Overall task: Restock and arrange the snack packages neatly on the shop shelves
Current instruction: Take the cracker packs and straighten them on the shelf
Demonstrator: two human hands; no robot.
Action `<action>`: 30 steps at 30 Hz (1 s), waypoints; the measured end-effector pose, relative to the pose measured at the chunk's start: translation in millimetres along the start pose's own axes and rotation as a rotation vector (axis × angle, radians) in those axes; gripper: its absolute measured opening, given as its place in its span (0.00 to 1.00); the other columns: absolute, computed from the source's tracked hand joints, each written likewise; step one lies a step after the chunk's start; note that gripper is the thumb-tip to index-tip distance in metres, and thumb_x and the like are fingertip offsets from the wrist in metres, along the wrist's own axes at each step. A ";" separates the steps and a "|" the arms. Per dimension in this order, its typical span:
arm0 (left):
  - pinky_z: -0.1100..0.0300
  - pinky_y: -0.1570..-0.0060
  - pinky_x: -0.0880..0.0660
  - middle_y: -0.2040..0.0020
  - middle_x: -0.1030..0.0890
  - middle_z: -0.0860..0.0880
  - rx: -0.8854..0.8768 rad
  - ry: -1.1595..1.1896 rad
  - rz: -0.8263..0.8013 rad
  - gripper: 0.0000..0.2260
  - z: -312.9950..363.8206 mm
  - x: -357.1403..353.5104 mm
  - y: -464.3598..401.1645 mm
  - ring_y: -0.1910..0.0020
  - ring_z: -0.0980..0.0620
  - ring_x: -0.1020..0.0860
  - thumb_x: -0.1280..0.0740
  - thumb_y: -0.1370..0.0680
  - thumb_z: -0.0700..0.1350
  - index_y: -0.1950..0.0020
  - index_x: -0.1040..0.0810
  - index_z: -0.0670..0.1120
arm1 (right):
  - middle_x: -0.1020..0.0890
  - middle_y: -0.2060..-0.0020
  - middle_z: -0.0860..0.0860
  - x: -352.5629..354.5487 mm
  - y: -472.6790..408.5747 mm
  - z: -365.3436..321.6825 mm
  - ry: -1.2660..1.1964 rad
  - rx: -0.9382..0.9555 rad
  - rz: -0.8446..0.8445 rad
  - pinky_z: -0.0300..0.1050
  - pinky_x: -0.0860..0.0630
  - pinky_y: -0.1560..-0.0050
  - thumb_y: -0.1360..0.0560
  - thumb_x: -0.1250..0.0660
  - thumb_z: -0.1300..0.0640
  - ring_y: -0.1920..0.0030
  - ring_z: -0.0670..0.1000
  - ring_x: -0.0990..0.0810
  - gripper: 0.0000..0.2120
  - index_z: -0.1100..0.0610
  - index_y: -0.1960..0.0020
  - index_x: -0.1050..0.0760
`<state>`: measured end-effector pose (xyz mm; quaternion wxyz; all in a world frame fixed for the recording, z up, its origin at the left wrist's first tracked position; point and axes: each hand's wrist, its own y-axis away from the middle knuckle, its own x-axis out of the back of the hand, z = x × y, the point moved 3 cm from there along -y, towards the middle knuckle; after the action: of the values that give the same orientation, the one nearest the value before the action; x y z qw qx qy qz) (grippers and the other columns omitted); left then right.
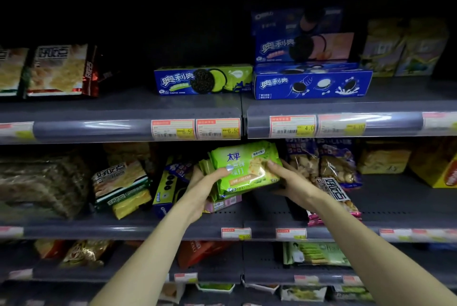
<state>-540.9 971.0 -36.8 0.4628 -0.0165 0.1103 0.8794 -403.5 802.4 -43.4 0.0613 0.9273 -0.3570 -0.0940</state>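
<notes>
A green cracker package [243, 166] is held tilted just above the middle shelf [267, 209], at the front of a small stack of like green packs. My left hand [206, 188] grips its left side, thumb across the front. My right hand [288, 177] holds its right edge, thumb on the front. A pink package [222, 204] lies under the stack. A blue cookie box [165, 188] leans just left of my left hand.
The upper shelf [118, 127] carries blue cookie boxes [311, 84], a green-and-blue one [202, 79] and cracker bags [59, 70] at left. Clear biscuit bags [324, 164] and a fallen bag [333, 192] lie right of my right hand. Yellow packs [123, 187] lie jumbled left. Lower shelves hold more snacks.
</notes>
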 end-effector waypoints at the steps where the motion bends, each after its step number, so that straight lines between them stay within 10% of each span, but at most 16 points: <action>1: 0.45 0.39 0.29 0.41 0.19 0.52 -0.006 -0.004 -0.015 0.42 0.5 -0.7 1.9 0.45 0.52 0.19 0.21 0.46 0.60 0.35 0.30 0.55 | 0.20 0.41 0.51 -2.9 0.8 -1.0 -0.040 -0.027 -0.039 0.60 0.31 0.35 0.35 0.29 0.41 0.39 0.52 0.23 0.36 0.54 0.31 0.31; 7: 0.49 0.56 0.25 0.44 0.17 0.49 0.005 0.020 -0.059 0.34 -0.3 5.0 9.8 0.45 0.44 0.19 0.24 0.41 0.54 0.36 0.29 0.54 | 0.18 0.43 0.55 -7.0 2.9 -3.9 -0.159 -0.122 -0.181 0.63 0.27 0.41 0.35 0.27 0.41 0.40 0.55 0.22 0.28 0.53 0.40 0.23; 13: 0.45 0.43 0.23 0.47 0.16 0.48 0.060 0.048 -0.153 0.20 -7.6 6.7 13.4 0.46 0.46 0.19 0.27 0.29 0.40 0.40 0.27 0.51 | 0.16 0.50 0.53 -12.3 11.9 1.7 -0.068 -0.161 -0.179 0.59 0.28 0.37 0.36 0.28 0.49 0.46 0.53 0.20 0.20 0.55 0.46 0.21; 19: 0.45 0.37 0.27 0.43 0.18 0.43 0.108 0.070 -0.264 0.39 -10.5 -23.5 8.1 0.42 0.44 0.20 0.20 0.43 0.46 0.34 0.28 0.44 | 0.16 0.52 0.54 12.7 29.7 4.1 -0.145 -0.109 -0.081 0.52 0.25 0.40 0.40 0.24 0.51 0.51 0.52 0.19 0.21 0.56 0.50 0.19; 30: 0.46 0.37 0.26 0.46 0.16 0.46 0.014 0.028 -0.276 0.40 -21.6 -165.5 4.1 0.44 0.46 0.19 0.17 0.48 0.49 0.38 0.24 0.43 | 0.16 0.52 0.58 147.2 84.4 -9.3 -0.185 -0.003 0.100 0.49 0.20 0.52 0.42 0.21 0.53 0.53 0.54 0.17 0.27 0.61 0.46 0.21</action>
<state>-451.3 830.0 -35.4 0.5781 -0.0408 0.1198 0.8061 -349.3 641.5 -38.3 0.0340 0.8956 -0.4068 -0.1766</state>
